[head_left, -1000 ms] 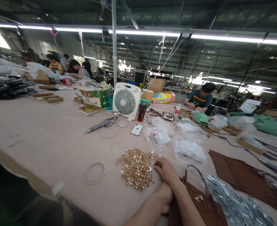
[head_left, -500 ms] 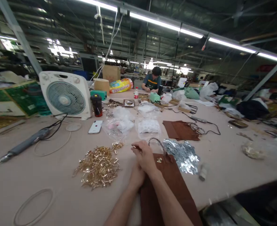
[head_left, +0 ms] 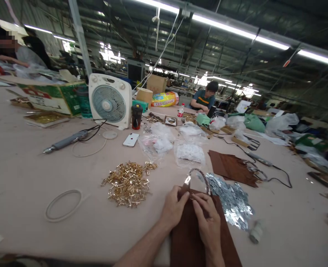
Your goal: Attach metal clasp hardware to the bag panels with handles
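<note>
A brown bag panel [head_left: 189, 233] with a braided handle [head_left: 199, 171] lies flat at the table's front edge. My left hand [head_left: 175, 207] pinches its top edge beside the left handle tab. Just right of it, my right hand [head_left: 208, 217] has its fingertips closed on something small at the panel's top middle, too small to make out. Left of my hands is a heap of gold-coloured metal clasps [head_left: 129, 185]. To the right spreads a pile of flat silver metal plates [head_left: 233, 200].
Beyond lie clear plastic bags [head_left: 190, 154], a white phone [head_left: 131, 139], a box fan [head_left: 110, 100] and a dark bottle [head_left: 136, 116]. Electric screwdrivers [head_left: 66, 141] with cords rest on both sides. More brown panels [head_left: 230, 167] sit at right. A co-worker [head_left: 204, 97] sits across the table.
My right hand has come back from the left of the handle to the panel's top middle. My left hand now shows, gripping the panel's top edge. The view has turned left.
</note>
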A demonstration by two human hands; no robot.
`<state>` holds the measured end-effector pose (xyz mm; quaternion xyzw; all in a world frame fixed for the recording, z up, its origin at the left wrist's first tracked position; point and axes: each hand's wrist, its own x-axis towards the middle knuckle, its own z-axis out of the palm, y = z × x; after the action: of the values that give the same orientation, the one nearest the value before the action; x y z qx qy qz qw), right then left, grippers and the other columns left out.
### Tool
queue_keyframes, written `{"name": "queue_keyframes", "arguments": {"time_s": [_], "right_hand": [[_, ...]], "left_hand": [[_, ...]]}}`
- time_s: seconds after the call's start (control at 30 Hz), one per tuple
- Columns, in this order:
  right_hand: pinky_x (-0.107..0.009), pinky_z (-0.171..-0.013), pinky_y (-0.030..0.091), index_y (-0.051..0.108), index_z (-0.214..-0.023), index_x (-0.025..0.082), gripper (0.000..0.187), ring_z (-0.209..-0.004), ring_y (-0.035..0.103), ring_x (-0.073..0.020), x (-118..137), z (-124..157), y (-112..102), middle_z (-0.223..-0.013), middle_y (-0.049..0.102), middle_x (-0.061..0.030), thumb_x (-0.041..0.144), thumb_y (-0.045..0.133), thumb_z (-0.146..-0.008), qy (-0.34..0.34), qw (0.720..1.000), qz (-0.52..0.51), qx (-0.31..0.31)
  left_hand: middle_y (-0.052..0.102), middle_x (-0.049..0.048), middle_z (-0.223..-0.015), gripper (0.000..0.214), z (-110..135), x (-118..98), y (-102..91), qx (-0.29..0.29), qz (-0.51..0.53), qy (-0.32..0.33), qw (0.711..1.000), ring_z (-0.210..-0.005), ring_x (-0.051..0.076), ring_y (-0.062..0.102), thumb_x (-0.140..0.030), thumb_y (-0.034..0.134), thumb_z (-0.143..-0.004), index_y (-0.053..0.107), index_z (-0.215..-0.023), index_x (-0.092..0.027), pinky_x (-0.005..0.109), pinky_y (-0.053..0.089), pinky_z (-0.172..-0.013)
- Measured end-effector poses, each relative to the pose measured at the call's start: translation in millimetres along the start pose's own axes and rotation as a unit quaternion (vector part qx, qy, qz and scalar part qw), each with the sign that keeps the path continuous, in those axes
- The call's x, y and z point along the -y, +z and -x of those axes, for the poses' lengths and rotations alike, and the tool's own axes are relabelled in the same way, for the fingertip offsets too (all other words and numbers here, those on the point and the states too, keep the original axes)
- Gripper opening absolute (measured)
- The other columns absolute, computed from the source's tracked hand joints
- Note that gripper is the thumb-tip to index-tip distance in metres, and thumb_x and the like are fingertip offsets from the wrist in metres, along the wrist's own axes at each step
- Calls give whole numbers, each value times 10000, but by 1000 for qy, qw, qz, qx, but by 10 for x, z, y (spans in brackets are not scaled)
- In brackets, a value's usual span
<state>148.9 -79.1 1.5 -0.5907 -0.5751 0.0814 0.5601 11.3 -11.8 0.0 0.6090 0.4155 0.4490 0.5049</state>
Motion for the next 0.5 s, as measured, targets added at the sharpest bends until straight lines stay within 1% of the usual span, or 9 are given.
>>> {"name": "queue_keyframes", "arguments": {"time_s": [0.1,0.17,0.23,0.3,0.4,0.43,0.5], "right_hand": [[-418,-996,556,797,-1094,243,204,-1104,667,-255,-23,23,43,-1153,692,-110,345,650,-997,-19,999,26,30],[-411,-956,583,766,-1149,231,230,-1071,682,-252,-52,22,66,-1155,699,-115,359,674,-982,-2,999,19,31],[-386,-888,614,719,-1227,213,319,-1008,704,-240,-79,23,75,-1149,710,-117,386,705,-959,32,999,-1,19],[-366,-861,621,713,-1222,207,334,-978,714,-231,-87,28,71,-1140,717,-111,398,721,-948,49,999,-14,9],[-375,-905,605,771,-1063,218,205,-1017,711,-241,-61,34,51,-1114,723,-102,383,723,-950,23,1000,-5,7],[-381,-923,598,779,-1034,222,184,-1031,710,-244,-48,35,44,-1114,725,-100,376,719,-953,14,1000,2,7],[-388,-940,595,781,-1040,227,176,-1044,713,-247,-25,39,35,-1128,731,-98,367,713,-957,9,1000,7,8]], "left_hand": [[733,37,-970,220,4,24,-18,-25,56,-20,998,-904,217,673,-412,569,-989,601,-1064,-208,325,483,-842],[740,73,-1107,323,-13,66,-19,-42,105,-41,993,-1030,237,685,-411,590,-974,593,-1214,-194,349,484,-954],[728,109,-1223,469,-40,116,-15,-37,168,-67,983,-1138,263,675,-443,633,-947,577,-1325,-172,374,468,-1039],[736,134,-1231,561,-65,154,-8,-12,232,-93,968,-1146,286,685,-498,675,-913,595,-1341,-144,393,480,-1047],[776,137,-1124,589,-80,160,-1,23,301,-112,947,-1041,298,725,-563,716,-873,661,-1262,-123,408,523,-994],[785,132,-1088,581,-80,148,-1,28,311,-111,944,-1011,296,732,-573,721,-869,680,-1234,-123,407,532,-979],[795,120,-1040,546,-76,114,-5,35,308,-97,946,-979,289,737,-577,710,-883,710,-1186,-122,397,542,-961]]}}
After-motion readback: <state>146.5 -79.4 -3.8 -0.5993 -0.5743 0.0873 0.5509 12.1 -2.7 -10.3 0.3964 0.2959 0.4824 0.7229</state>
